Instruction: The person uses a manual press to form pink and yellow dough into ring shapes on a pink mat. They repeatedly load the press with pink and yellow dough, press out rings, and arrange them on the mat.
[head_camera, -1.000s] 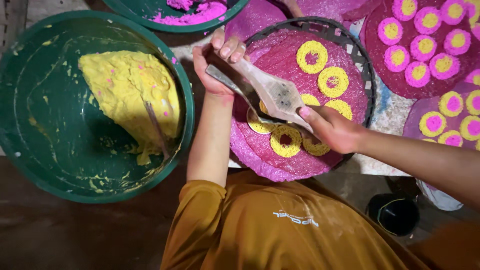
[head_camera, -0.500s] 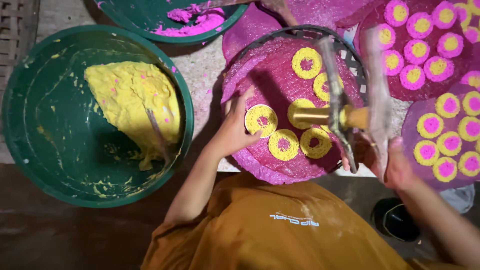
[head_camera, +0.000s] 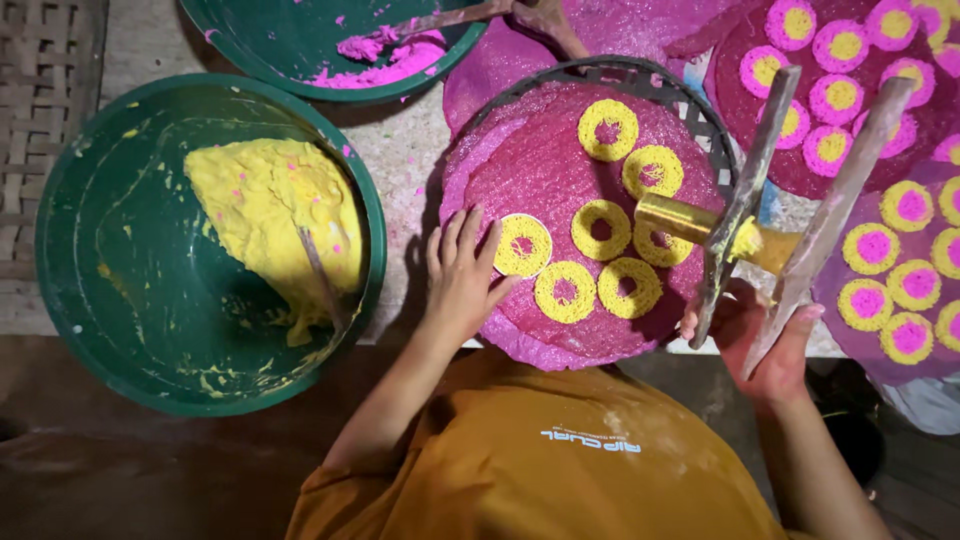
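Pink sheet (head_camera: 560, 170) | left hand (head_camera: 462, 275) spread flat beside yellow ring (head_camera: 523, 245) | right hand (head_camera: 762, 335) gripping wooden press (head_camera: 775, 215), fingers partly hidden

This looks like a small home food-making place, set low on the ground, where snacks are shaped by hand. Two big green bowls are seen, one (head_camera: 70, 230) filled with soft yellow dough (head_camera: 265, 215) and one (head_camera: 290, 50) with bright pink dough (head_camera: 385, 55), and bits of dough are spilled on the rough work top (head_camera: 395, 150) between them. Round woven trays (head_camera: 700, 110) are covered with pink lacy sheets (head_camera: 540, 170), many yellow rings (head_camera: 565, 292) are laid out on them, and a woven mat (head_camera: 45, 90) is seen at the side.
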